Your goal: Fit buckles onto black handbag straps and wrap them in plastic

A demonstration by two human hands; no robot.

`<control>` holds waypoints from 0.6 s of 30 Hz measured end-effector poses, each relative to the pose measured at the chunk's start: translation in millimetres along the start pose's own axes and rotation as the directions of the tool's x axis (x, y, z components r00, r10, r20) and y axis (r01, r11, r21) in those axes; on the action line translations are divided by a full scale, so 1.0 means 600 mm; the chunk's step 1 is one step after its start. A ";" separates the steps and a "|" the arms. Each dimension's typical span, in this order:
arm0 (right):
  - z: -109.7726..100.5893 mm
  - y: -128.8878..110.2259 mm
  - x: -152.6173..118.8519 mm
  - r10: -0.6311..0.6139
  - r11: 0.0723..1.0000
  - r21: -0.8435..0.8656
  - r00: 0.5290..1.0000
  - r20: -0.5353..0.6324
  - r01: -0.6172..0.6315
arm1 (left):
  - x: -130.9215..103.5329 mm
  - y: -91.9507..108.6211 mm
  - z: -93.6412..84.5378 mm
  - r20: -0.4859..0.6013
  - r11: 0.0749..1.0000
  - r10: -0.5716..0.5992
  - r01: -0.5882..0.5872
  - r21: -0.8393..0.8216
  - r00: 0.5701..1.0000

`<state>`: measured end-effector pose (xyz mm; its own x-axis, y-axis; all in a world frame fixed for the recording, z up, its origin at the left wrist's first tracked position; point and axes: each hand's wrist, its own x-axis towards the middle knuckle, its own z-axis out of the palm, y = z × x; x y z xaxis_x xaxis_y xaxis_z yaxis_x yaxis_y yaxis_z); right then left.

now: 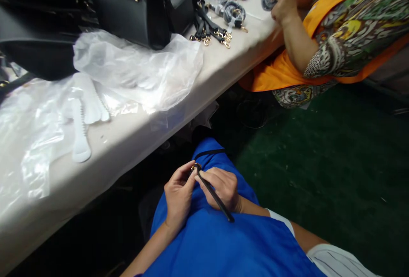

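Over my lap, a narrow black strap (217,198) with gold-coloured metal at one end is held between both hands. My left hand (179,191) pinches it close to the metal piece. The fingers of my right hand (220,185) close on the strap right beside that spot, and one end sticks out down and to the right past them. More of the black strap shows across the blue cloth beyond my hands. The fingertips partly hide the metal, so its exact form cannot be made out.
Black handbags (128,8) stand on the covered table (128,140), with crumpled clear plastic (137,68) and white serrated plastic strips (81,134) before them. Black straps with gold clasps (211,27) and wrapped coils (234,12) lie farther off. A co-worker in an orange apron holds a wrapped coil at right.
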<state>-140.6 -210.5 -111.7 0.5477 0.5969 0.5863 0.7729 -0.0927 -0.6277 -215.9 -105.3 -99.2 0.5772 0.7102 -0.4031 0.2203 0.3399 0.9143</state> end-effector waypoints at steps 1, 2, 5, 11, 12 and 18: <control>-0.001 -0.001 0.001 -0.004 1.000 -0.003 1.000 0.002 0.004 | -0.001 0.001 0.000 0.002 1.000 -0.012 0.012 -0.004 1.000; -0.001 -0.002 0.002 -0.004 1.000 -0.003 1.000 0.007 0.004 | -0.002 0.001 -0.001 0.000 1.000 -0.021 0.021 -0.010 1.000; -0.001 -0.006 0.010 0.013 0.999 0.035 1.000 0.022 -0.014 | -0.002 -0.002 -0.002 -0.022 0.999 -0.033 0.032 -0.033 0.999; -0.006 -0.012 0.023 0.026 0.995 0.099 0.999 0.047 -0.031 | 0.003 -0.003 -0.009 0.010 0.998 -0.059 0.059 -0.008 0.998; -0.009 -0.013 0.023 0.027 0.993 0.115 0.998 0.051 -0.033 | 0.005 -0.002 -0.011 0.036 0.996 -0.084 0.084 -0.022 0.996; -0.024 -0.012 0.015 0.520 0.726 0.436 0.839 0.160 -0.532 | 0.016 0.013 -0.012 0.194 0.948 -0.237 0.271 -0.168 0.952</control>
<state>-136.6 -215.8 -94.8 0.8101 0.5802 0.0841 0.1298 -0.0375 -0.9908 -214.2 -91.8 -96.4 0.6494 0.4760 -0.5931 0.2327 0.6181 0.7509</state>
